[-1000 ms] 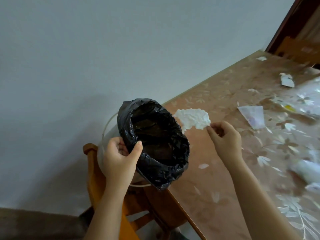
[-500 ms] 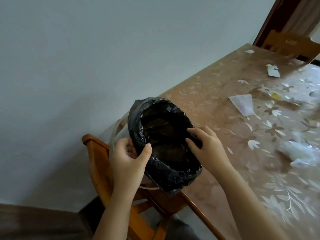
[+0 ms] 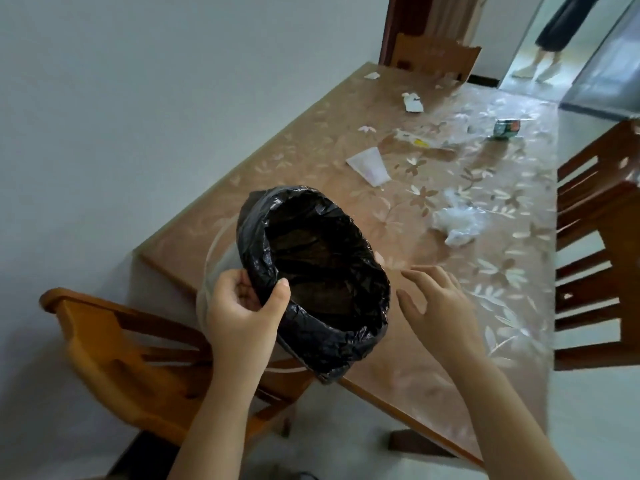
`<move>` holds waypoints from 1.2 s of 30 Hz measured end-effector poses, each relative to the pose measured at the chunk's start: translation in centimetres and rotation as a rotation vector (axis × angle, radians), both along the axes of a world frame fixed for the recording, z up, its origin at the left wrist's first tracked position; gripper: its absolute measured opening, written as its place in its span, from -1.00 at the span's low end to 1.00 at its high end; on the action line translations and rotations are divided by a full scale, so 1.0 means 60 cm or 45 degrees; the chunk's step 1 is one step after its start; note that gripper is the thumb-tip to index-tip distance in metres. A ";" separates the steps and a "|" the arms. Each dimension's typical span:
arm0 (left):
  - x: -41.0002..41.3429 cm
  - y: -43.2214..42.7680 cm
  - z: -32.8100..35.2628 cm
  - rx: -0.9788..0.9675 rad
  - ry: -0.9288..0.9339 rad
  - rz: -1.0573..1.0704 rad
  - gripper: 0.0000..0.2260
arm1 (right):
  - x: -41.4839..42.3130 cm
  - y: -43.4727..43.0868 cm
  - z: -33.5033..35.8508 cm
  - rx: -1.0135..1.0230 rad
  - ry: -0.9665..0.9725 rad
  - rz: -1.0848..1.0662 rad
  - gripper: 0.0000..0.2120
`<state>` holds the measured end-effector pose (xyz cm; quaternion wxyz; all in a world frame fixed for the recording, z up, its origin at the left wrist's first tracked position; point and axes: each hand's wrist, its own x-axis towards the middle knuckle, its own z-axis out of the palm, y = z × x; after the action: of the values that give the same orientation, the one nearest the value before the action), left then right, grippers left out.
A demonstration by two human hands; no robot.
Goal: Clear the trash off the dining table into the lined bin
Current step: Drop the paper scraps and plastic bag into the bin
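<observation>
My left hand (image 3: 244, 313) grips the near rim of the bin (image 3: 221, 261), which is lined with a black bag (image 3: 346, 337) and held tilted at the table's near corner. My right hand (image 3: 438, 306) hovers just right of the bin, fingers spread, holding nothing. On the brown flowered table (image 3: 311, 150) trash lies scattered: a crumpled clear plastic bag (image 3: 457, 221), a white paper cup (image 3: 369, 164) on its side, a torn white wrapper (image 3: 412, 102), a flat yellow-marked wrapper (image 3: 420, 140), a small green can (image 3: 506, 128) and paper scraps (image 3: 371, 75) at the far end.
A wooden chair (image 3: 131, 351) stands under the bin at the near left. Another chair (image 3: 602, 244) is at the table's right side, a third (image 3: 436, 60) at the far end. The wall runs along the left. A person's legs (image 3: 543, 46) show in the far doorway.
A second ago my right hand held a crumpled white tissue beside the bin; then it reached into the liner. Now it is out, open and empty. The view has tilted up the table.
</observation>
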<state>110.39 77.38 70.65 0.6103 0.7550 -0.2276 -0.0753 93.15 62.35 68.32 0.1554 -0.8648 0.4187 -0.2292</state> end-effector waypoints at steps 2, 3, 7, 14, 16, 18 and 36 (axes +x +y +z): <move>-0.044 -0.020 0.003 0.024 -0.029 -0.004 -0.84 | -0.053 -0.008 0.000 0.013 -0.039 -0.045 -0.74; -0.070 -0.031 0.004 0.029 -0.047 -0.014 -0.84 | -0.086 -0.013 -0.001 0.020 -0.056 -0.065 -0.73; -0.195 -0.074 0.009 0.023 -0.056 -0.077 -0.83 | -0.243 -0.032 -0.007 -0.011 -0.052 -0.150 -0.73; -0.395 -0.130 0.013 -0.079 0.043 -0.164 -0.80 | -0.477 -0.073 -0.007 0.004 0.003 -0.213 -0.75; -0.431 -0.139 0.013 -0.096 0.054 -0.151 -0.80 | -0.518 -0.088 -0.006 0.002 -0.004 -0.180 -0.75; -0.456 -0.149 0.014 -0.102 0.050 -0.126 -0.80 | -0.543 -0.107 -0.003 -0.008 -0.015 -0.150 -0.76; -0.438 -0.330 0.004 0.047 -0.071 0.363 -0.73 | -0.455 -0.387 0.005 -0.020 0.195 0.258 -0.71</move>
<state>84.11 57.59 70.92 0.5943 0.7926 -0.1334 0.0290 65.87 39.14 68.61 0.1385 -0.9189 0.3379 -0.1490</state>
